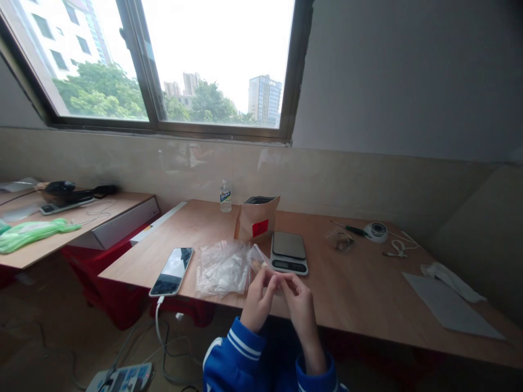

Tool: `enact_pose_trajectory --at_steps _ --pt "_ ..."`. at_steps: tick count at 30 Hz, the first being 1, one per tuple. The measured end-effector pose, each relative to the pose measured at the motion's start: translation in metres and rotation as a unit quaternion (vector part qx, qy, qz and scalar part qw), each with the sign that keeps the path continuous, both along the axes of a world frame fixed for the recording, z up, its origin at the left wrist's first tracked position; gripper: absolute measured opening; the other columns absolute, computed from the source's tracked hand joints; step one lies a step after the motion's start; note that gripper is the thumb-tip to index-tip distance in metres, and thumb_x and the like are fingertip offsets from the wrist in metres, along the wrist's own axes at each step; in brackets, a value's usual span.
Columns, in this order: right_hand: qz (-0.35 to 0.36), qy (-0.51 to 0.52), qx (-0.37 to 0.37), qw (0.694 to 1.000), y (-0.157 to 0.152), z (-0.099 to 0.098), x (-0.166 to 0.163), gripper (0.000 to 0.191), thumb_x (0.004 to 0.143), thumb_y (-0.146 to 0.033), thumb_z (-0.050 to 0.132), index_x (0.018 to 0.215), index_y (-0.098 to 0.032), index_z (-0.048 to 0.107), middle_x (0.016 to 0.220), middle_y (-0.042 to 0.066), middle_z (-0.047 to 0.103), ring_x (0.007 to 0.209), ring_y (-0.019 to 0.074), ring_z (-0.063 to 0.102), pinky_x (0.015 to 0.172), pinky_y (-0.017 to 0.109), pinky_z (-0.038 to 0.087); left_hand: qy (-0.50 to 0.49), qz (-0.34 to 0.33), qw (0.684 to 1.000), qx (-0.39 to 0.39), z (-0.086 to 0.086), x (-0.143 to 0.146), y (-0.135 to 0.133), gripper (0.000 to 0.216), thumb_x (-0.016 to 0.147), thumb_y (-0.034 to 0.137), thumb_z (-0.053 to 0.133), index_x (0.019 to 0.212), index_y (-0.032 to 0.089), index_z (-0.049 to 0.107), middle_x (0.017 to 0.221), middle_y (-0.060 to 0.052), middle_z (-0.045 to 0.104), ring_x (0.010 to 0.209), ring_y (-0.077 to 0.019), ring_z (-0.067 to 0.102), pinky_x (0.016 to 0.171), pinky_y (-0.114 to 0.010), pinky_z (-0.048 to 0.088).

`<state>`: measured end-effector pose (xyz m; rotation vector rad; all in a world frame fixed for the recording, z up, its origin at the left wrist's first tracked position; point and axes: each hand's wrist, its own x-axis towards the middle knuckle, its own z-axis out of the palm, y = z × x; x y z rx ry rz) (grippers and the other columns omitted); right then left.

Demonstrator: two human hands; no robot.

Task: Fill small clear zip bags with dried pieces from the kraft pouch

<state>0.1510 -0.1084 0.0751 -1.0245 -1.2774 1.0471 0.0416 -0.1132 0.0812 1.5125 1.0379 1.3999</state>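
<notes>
My left hand [259, 301] and my right hand [301, 305] meet at the near edge of the wooden table [359, 288], fingers pinched together on a small clear plastic bag [260, 262] with something brownish inside. Blue sleeves with white stripes cover both forearms. A heap of clear plastic bags [223, 268] lies just left of my hands. Behind them sits a small digital scale [289, 252], with a brown paper pouch [257, 219] bearing a red label standing open behind it.
A phone [172, 271] on a cable lies at the table's left edge. A water bottle [225, 196] stands at the back. To the right are a clear container [340, 240], screwdriver [350, 228], round white device [376, 231], paper sheet [447, 305]. A second table [61, 239] stands left.
</notes>
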Motion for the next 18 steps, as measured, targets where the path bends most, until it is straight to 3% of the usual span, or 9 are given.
enact_pose_trajectory --at_steps 8,12,18 --pt "-0.005 -0.093 0.036 0.995 -0.006 0.007 0.003 0.027 0.083 -0.043 0.055 0.087 -0.019 0.067 0.089 0.007 0.071 0.083 0.0216 0.068 0.071 0.027 0.054 0.018 0.007 1.0 0.011 -0.001 -0.004 0.0 0.025 0.09 0.039 0.04 0.084 0.017 0.052 0.078 -0.001 0.052 0.077 -0.0156 0.05 0.074 -0.026 0.04" --pt "-0.009 -0.133 0.058 0.989 -0.008 0.009 0.005 0.025 0.082 -0.042 0.056 0.086 -0.019 0.066 0.083 0.006 0.071 0.079 0.0205 0.068 0.068 0.026 0.054 0.057 0.008 0.998 0.008 -0.003 -0.004 0.0 0.026 0.089 0.04 0.041 0.08 0.017 0.05 0.073 0.0 0.049 0.07 -0.0139 0.047 0.067 -0.025 0.038" --pt "-0.004 -0.11 0.042 0.993 -0.012 0.012 0.005 0.026 0.081 -0.044 0.058 0.083 -0.019 0.066 0.083 0.006 0.071 0.08 0.0216 0.068 0.068 0.027 0.054 0.047 0.015 0.999 0.018 -0.002 -0.004 0.001 0.025 0.09 0.037 0.041 0.078 0.017 0.05 0.073 0.001 0.05 0.072 -0.0132 0.048 0.068 -0.025 0.039"
